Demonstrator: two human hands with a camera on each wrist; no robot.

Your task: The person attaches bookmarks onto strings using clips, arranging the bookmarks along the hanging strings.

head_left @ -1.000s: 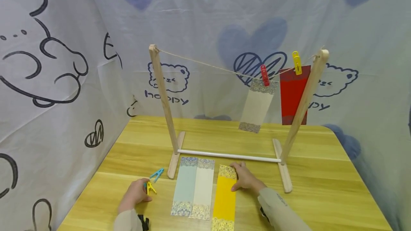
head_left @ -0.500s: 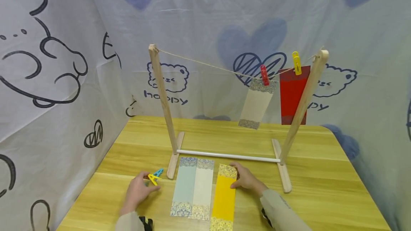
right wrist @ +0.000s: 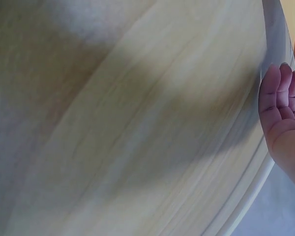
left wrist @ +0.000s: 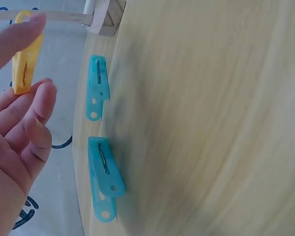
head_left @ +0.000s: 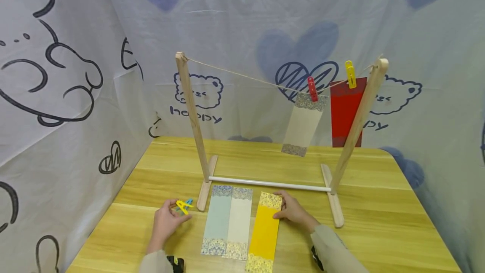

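My left hand [head_left: 166, 224] holds a yellow clothespin [head_left: 184, 207] between thumb and fingers, raised off the table. In the left wrist view, the thumb presses one end of the clothespin [left wrist: 27, 64], and two blue clothespins [left wrist: 97, 88] lie close by on the wood. My right hand [head_left: 297, 213] pinches the upper right edge of a yellow card [head_left: 264, 231] with patterned ends; the card's top seems slightly lifted. Only a sliver of that card [right wrist: 294, 19] shows in the right wrist view, beside the curled fingers. Left of it lie a pale blue card [head_left: 217, 222] and a white card [head_left: 240, 222].
A wooden rack with a left post [head_left: 194, 117], a right post [head_left: 360, 125] and a white crossbar [head_left: 269, 184] stands behind the cards. From its sagging string hang a cream card [head_left: 304, 125] under a red clothespin [head_left: 312, 89] and a red card [head_left: 344, 115] under a yellow one.
My left hand has lifted the yellow clothespin off the table, moving slightly up and right. My right hand has shifted the yellow card's top slightly right and up.
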